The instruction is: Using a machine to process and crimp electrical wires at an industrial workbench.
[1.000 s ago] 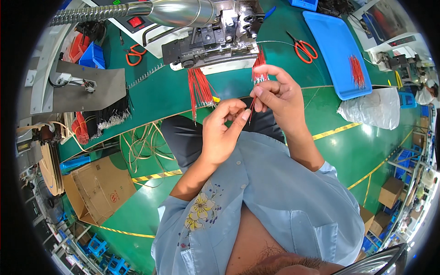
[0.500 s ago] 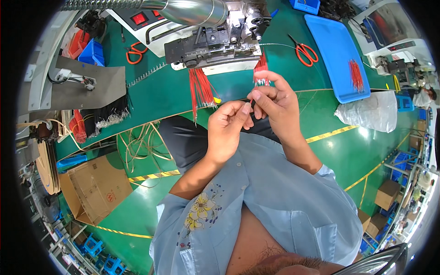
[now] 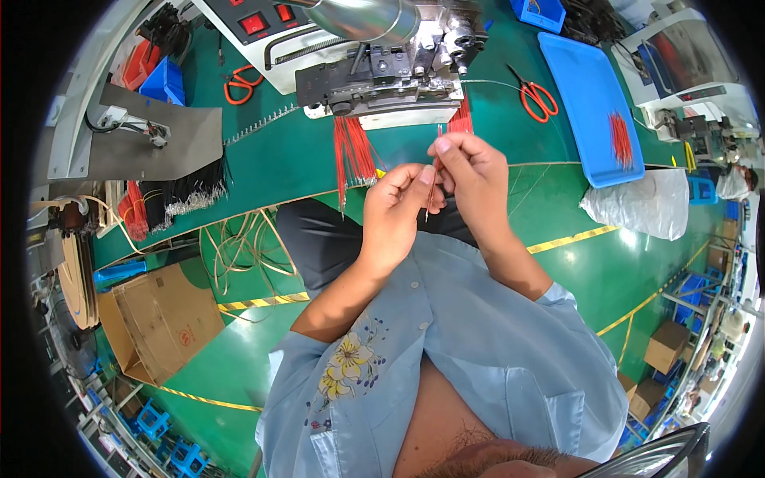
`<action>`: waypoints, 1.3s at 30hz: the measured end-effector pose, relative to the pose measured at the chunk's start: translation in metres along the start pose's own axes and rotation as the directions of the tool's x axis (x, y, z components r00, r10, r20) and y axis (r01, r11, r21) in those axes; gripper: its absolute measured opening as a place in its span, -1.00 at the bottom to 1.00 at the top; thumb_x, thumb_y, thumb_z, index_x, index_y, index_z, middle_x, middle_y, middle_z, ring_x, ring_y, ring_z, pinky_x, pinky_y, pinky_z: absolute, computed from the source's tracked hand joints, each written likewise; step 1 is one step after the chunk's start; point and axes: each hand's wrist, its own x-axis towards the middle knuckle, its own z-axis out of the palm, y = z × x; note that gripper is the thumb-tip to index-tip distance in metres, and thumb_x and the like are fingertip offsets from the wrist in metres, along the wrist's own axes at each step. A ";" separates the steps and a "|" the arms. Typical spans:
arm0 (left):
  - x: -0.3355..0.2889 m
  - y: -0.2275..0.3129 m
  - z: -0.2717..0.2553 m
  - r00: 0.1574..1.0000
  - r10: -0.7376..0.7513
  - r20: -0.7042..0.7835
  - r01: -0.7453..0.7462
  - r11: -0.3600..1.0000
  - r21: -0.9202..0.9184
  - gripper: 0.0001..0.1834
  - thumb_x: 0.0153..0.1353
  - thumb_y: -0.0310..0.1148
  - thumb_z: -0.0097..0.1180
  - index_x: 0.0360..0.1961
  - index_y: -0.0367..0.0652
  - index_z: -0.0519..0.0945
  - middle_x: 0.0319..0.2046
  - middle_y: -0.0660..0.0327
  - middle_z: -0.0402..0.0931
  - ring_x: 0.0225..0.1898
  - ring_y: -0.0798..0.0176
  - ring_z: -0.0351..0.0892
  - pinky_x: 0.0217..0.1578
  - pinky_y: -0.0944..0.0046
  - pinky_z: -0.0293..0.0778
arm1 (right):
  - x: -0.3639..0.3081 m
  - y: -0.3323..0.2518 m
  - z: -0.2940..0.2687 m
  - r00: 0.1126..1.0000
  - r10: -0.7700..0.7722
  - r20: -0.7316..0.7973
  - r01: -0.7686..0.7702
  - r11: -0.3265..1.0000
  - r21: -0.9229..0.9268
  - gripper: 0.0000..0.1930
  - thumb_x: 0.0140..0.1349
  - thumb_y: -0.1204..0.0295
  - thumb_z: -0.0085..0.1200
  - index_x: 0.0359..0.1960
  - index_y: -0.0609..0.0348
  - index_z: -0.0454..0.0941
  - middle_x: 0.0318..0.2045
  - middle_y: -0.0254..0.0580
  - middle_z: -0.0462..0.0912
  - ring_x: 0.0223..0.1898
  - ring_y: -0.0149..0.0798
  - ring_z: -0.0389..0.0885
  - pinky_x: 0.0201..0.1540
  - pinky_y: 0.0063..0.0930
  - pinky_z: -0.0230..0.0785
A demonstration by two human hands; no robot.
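A short red wire (image 3: 431, 197) stands nearly upright between my two hands, with bare metallic ends showing above and below; it may be more than one strand. My left hand (image 3: 394, 209) is closed, its thumb and fingers pinching the wire's lower part. Higher up, the thumb and forefinger of my right hand (image 3: 478, 177) close on it. Just beyond the hands is a metal crimping machine (image 3: 382, 73). One bunch of red wires (image 3: 352, 153) hangs at its left front, and another red bunch (image 3: 460, 119) lies at its right, partly behind my right hand.
The green bench (image 3: 271, 171) also bears orange-handled scissors (image 3: 539, 102), a second orange-handled pair (image 3: 241, 85), and a blue tray (image 3: 578, 95) with red wires. Black wires (image 3: 195, 191) hang at left. A plastic bag (image 3: 637, 209) hangs off the right edge; a cardboard box (image 3: 163, 323) stands below.
My right fingers have curled in and the hand has shifted slightly down, away from the right-hand bunch. The wire's ends now show above and below the fingers. The view has shifted slightly.
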 end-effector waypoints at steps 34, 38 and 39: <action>0.003 0.002 -0.012 0.994 0.061 -0.092 -0.050 0.991 0.125 -0.72 0.44 -0.26 -0.02 -0.20 -0.30 0.56 -0.44 0.25 0.54 -0.38 0.41 0.50 -0.30 0.41 0.41 | 0.043 -0.004 -0.001 0.994 -0.089 0.067 0.101 0.975 -0.196 -0.84 0.22 0.46 0.09 -0.46 0.25 0.63 -0.66 -0.42 0.52 -0.61 -0.61 0.37 -0.56 -0.64 0.17; 0.015 0.020 -0.013 0.986 0.116 -0.123 -0.107 0.991 0.074 -0.72 0.41 -0.28 0.03 -0.13 -0.33 0.58 -0.42 0.27 0.55 -0.39 0.43 0.48 -0.32 0.42 0.39 | 0.015 -0.017 0.001 0.977 -0.121 0.177 0.149 0.976 -0.156 -0.84 0.27 0.44 0.13 -0.44 0.25 0.64 -0.63 -0.43 0.55 -0.60 -0.63 0.33 -0.56 -0.66 0.15; 0.017 0.024 -0.013 0.990 0.108 -0.091 -0.104 0.994 0.047 -0.72 0.40 -0.28 0.05 -0.13 -0.33 0.58 -0.41 0.26 0.55 -0.39 0.43 0.48 -0.32 0.43 0.39 | 0.008 -0.021 0.001 0.969 -0.126 0.211 0.157 0.979 -0.133 -0.84 0.28 0.44 0.14 -0.43 0.25 0.64 -0.62 -0.43 0.56 -0.60 -0.63 0.32 -0.56 -0.66 0.15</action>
